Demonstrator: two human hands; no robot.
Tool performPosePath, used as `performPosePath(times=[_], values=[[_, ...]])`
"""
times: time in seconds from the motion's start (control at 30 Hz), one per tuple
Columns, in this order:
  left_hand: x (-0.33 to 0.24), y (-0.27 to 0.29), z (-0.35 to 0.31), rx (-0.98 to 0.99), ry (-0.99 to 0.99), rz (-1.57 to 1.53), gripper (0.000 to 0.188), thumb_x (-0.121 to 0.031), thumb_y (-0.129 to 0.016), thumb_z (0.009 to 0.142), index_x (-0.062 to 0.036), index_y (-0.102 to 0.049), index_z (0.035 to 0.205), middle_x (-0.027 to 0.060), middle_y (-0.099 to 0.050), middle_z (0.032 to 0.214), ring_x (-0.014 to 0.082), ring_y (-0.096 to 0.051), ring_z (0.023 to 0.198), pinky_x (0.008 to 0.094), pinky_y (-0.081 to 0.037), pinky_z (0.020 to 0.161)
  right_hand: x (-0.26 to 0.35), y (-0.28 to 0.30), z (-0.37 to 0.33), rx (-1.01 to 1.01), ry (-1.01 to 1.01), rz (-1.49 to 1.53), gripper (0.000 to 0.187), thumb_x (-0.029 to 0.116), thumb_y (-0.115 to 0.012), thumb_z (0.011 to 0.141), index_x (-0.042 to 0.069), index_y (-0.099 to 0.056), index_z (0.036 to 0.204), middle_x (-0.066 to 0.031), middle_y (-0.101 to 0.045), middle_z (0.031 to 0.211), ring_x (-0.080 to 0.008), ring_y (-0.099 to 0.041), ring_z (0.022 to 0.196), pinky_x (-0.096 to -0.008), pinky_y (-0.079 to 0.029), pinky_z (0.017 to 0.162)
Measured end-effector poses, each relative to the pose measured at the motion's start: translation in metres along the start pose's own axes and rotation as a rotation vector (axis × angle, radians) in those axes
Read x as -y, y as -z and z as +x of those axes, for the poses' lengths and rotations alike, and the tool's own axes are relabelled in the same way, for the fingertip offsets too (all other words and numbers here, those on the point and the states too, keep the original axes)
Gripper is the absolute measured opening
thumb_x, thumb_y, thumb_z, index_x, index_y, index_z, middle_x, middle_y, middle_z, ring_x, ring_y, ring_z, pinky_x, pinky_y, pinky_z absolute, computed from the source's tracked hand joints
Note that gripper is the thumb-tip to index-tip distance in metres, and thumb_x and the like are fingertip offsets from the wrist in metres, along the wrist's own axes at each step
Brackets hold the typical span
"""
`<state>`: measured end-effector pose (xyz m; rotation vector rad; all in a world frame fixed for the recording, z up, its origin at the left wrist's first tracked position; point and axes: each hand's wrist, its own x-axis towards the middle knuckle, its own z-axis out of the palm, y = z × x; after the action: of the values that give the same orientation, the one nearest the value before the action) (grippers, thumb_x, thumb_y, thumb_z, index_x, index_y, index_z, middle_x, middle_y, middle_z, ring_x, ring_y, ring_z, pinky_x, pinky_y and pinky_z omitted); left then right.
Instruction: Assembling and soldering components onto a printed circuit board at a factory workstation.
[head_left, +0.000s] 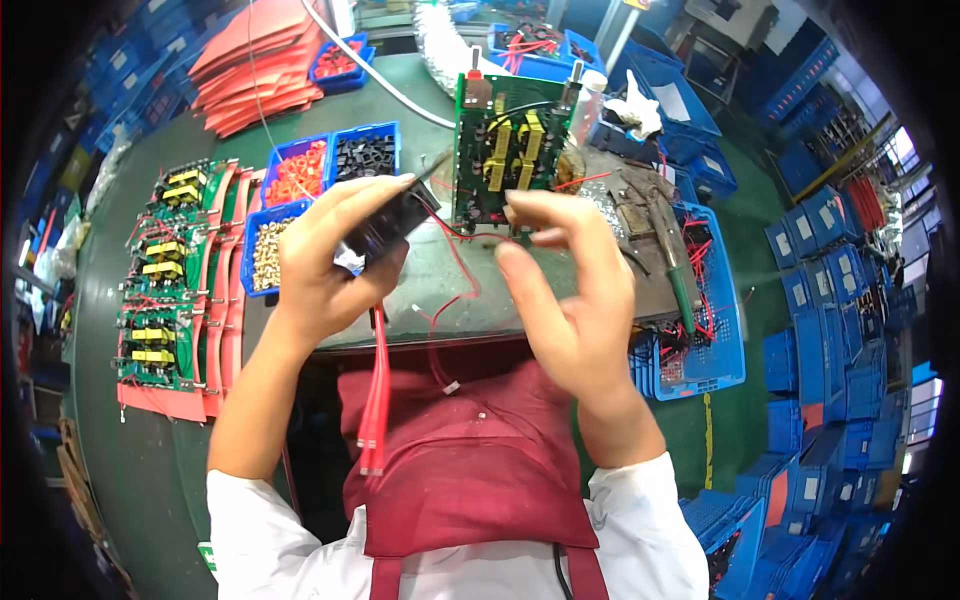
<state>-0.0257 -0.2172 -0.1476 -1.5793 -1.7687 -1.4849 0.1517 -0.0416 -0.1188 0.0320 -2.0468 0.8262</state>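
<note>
My left hand [330,250] grips a black box-shaped part [390,222] over the near edge of the bench. A bundle of red wires [375,400] with metal ends hangs below that hand. Thinner red and black leads run from the part to the right, and a red lead [465,285] drops to a small white connector [450,387] in front of my apron. My right hand [580,300] is raised with thumb and fingers apart, close to the lead ends. Just beyond it a green circuit board [510,150] with yellow transformers stands upright on the bench.
Blue bins hold red caps [297,170], black parts [367,155] and brass pieces [268,255]. Several boards [165,270] lie on red sheets at left. A green-handled tool [682,300] rests at right, beside a blue basket [735,340]. Red sheets [255,65] are stacked behind.
</note>
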Motion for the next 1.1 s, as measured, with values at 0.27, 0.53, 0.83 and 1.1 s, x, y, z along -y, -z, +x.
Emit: performPosePath(times=[0.27,0.53,0.83,1.1], values=[[0.035,-0.032,-0.025,-0.143,0.476,-0.576,0.034,0.006,-0.078,0.089,-0.0013,-0.071,0.122,0.0043,-0.076,0.114,0.0130,-0.069,0.103,0.0319,-0.054,0.093,-0.034,-0.048,0.030,0.229,-0.236,0.297,0.022,0.018,-0.079,0.097,0.000,-0.073,0.107,-0.0044,-0.075,0.091,-0.0120,-0.069,0.083,-0.0302,-0.053,0.078],[0.069,-0.056,-0.029,-0.125,0.465,-0.624,0.049,0.012,-0.078,0.088,0.0003,-0.065,0.133,0.0076,-0.072,0.125,0.0156,-0.068,0.114,0.0338,-0.054,0.102,-0.071,-0.047,0.033,0.387,-0.440,0.311,0.010,0.008,-0.069,0.100,-0.002,-0.072,0.100,-0.0002,-0.072,0.088,-0.0023,-0.061,0.079,-0.0230,-0.051,0.069],[0.058,-0.070,0.018,0.035,0.175,-0.269,0.049,0.012,-0.074,0.082,-0.0039,-0.072,0.129,0.0125,-0.075,0.127,0.0250,-0.071,0.120,0.0358,-0.054,0.103,-0.102,-0.041,0.020,0.345,-0.659,0.865,0.015,0.011,-0.066,0.105,-0.003,-0.071,0.109,-0.0034,-0.073,0.094,-0.0104,-0.069,0.083,-0.0278,-0.057,0.078],[0.025,-0.066,0.079,0.085,-0.127,0.262,0.052,0.009,-0.078,0.075,-0.0088,-0.074,0.124,0.0125,-0.077,0.118,0.0317,-0.073,0.111,0.0406,-0.058,0.096,-0.101,-0.025,0.025,0.148,-0.927,1.270,0.073,0.064,-0.034,0.111,0.000,-0.067,0.121,-0.0065,-0.072,0.087,-0.0162,-0.070,0.077,-0.0300,-0.057,0.071]])
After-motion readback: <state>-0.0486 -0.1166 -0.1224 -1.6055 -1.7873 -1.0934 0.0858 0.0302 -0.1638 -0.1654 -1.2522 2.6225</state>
